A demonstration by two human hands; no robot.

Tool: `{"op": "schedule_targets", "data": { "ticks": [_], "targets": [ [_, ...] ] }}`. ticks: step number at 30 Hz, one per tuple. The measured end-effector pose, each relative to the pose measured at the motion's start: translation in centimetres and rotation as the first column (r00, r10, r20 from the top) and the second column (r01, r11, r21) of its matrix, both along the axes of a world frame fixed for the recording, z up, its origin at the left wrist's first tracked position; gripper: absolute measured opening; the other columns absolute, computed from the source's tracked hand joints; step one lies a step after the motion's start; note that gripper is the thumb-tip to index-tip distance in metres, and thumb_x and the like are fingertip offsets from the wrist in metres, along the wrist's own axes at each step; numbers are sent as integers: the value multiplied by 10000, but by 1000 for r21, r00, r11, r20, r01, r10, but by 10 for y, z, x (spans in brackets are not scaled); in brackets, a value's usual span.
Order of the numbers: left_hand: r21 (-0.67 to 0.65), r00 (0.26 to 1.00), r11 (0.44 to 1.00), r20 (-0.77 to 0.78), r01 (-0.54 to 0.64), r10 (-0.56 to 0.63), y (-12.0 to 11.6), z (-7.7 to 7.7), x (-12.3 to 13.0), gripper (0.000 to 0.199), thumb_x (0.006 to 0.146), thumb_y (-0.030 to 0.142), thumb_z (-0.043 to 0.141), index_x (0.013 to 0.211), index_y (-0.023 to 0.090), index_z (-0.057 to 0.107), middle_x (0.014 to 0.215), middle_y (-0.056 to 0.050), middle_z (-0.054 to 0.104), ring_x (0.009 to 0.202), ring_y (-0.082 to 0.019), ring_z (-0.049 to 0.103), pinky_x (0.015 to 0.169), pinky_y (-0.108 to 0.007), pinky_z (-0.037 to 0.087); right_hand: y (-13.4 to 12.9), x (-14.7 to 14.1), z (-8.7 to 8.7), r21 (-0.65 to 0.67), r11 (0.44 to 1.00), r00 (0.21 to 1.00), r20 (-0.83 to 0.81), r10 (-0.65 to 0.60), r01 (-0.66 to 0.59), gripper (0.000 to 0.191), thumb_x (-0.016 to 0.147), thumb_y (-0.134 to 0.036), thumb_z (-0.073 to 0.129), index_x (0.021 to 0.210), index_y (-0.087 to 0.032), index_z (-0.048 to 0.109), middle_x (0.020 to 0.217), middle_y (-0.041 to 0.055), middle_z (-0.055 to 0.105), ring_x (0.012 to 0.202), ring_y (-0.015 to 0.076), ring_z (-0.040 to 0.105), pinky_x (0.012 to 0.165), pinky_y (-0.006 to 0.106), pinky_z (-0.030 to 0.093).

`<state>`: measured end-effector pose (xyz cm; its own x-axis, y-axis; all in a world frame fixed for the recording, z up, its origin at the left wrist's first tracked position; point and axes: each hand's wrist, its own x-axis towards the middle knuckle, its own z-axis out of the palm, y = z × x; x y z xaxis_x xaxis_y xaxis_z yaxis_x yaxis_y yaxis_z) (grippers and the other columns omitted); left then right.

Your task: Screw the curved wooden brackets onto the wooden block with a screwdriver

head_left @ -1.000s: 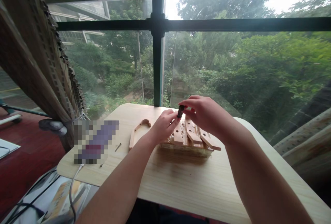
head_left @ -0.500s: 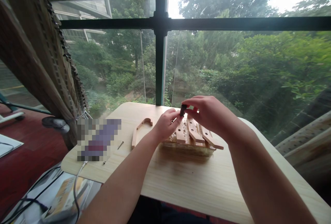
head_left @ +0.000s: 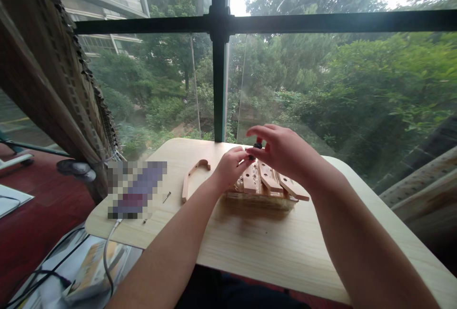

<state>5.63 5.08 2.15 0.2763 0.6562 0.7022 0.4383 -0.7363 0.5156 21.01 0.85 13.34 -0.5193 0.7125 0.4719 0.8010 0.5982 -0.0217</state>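
My left hand (head_left: 232,167) pinches the lower end of a small black part (head_left: 257,145) between thumb and fingertips, just above a box. My right hand (head_left: 283,149) is at the part's upper end, its thumb against it and the index finger raised and curved away. What the part is cannot be made out. Beneath my hands, a box wrapped in clear plastic (head_left: 264,201) carries several pale wooden pieces with dark holes, among them an angled wooden piece (head_left: 293,189) at its right end. My fingers hide the box's far side.
Left of the box, a curved wooden piece (head_left: 185,186) stands on the pale wooden table (head_left: 274,252). A screw (head_left: 167,197) and a smaller bit (head_left: 144,222) lie near a blurred-out device with a white cable (head_left: 106,252). A window frame (head_left: 219,85) rises behind the table.
My right hand has turned, its index finger lifting off the black part while the thumb came forward. The part's top has tilted to the right. My left hand keeps nearly the same place.
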Motion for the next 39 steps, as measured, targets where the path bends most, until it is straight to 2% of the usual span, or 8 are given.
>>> {"op": "schedule_targets", "data": {
  "ticks": [4,13,18,25,28,31,34,39],
  "targets": [
    [-53,998,997,-23,-53,52,0,-3,-2,152,837,295,637,841,178,733,796,-38,623,783,-171,584,738,-288,472,13,0,-5,-6,1000,999,21,27,-27,236,897,-307,556,811,-150,710,821,75,644,637,129,524,632,255,355],
    [-141,993,983,-14,-119,118,8,-16,-6,145,847,249,629,831,181,756,708,-11,591,674,-132,560,644,-254,435,17,2,-7,-35,995,989,115,-90,94,376,928,-243,430,1235,-105,598,883,131,723,747,209,639,620,277,345],
    [-117,995,988,1,-98,99,7,-15,-5,135,844,241,630,875,181,747,742,-14,599,719,-143,575,680,-266,450,13,5,2,-16,992,979,162,-120,125,326,926,-324,447,909,-135,712,743,94,708,635,170,604,569,266,312],
    [-70,997,995,30,-72,74,9,-17,-3,105,808,276,685,800,187,740,754,-18,607,730,-151,571,695,-277,463,6,-1,2,38,955,917,271,-293,294,588,887,-616,377,691,-190,732,635,109,664,620,212,605,500,285,247],
    [-76,999,996,19,-41,43,10,-17,-3,109,832,239,655,830,187,751,752,-21,607,729,-149,572,699,-274,459,2,2,1,23,961,942,193,-275,276,524,860,-626,447,895,-190,736,748,100,701,653,209,613,524,281,288],
    [-91,1000,996,-7,-26,25,10,-15,-4,131,845,220,636,859,173,757,724,-17,581,688,-139,554,668,-266,443,-1,7,2,12,994,984,138,-109,108,363,874,-388,551,1168,-198,645,919,82,721,743,186,626,587,267,334],
    [-107,1000,994,-23,-15,12,9,-15,-3,152,858,214,613,864,159,755,722,-18,574,691,-136,553,677,-264,446,-3,7,6,-35,996,973,223,-67,77,224,883,-232,513,997,-170,696,831,75,716,691,159,612,576,263,315],
    [-90,997,993,-24,-78,76,8,-15,-3,117,796,267,693,862,180,734,779,-13,591,732,-148,561,705,-275,462,-5,-4,7,96,958,906,310,-288,271,489,936,-464,384,746,-162,718,707,116,685,650,204,622,505,295,220]
  ]
}}
